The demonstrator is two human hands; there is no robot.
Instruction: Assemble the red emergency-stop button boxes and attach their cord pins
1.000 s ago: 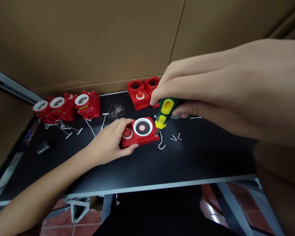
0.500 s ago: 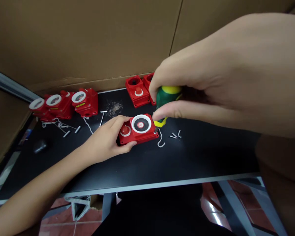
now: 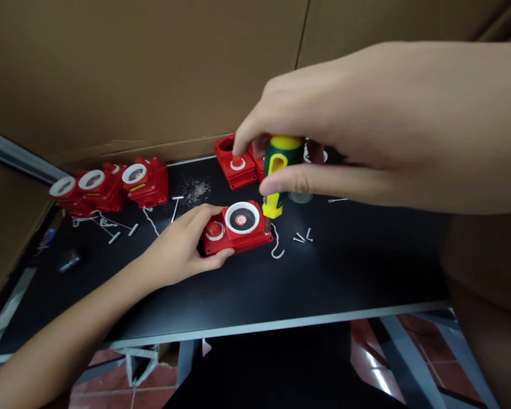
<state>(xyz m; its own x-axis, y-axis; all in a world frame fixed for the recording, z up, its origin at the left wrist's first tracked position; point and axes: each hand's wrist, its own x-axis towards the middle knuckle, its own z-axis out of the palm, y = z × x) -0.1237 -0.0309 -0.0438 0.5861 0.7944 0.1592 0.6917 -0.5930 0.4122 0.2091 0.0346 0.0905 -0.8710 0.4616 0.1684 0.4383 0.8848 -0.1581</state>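
Observation:
My left hand [image 3: 187, 244] grips the left end of a red alarm-like box [image 3: 247, 241] lying on the black tabletop. The box carries a white-ringed round window and a red knob. In my right hand [image 3: 336, 130] is a green and yellow screwdriver [image 3: 275, 176], held nearly upright between thumb and fingers. Its tip meets a screw at the box's right corner. A short white cord [image 3: 276, 244] curls out beside that corner. Several loose screws [image 3: 302, 236] lie just to the right.
Several similar red boxes [image 3: 149, 184] with cords and small metal hammers [image 3: 176, 207] stand at the back left. Open red boxes [image 3: 238, 170] sit behind my right hand. Grey dust [image 3: 196, 190] and a black rounded object [image 3: 69, 259] lie on the table [image 3: 221, 301]. Cardboard [image 3: 153, 74] rises behind.
My right hand has turned around the screwdriver, so more of its yellow side shows. The tip stays at the same corner. My left hand keeps its hold on the box.

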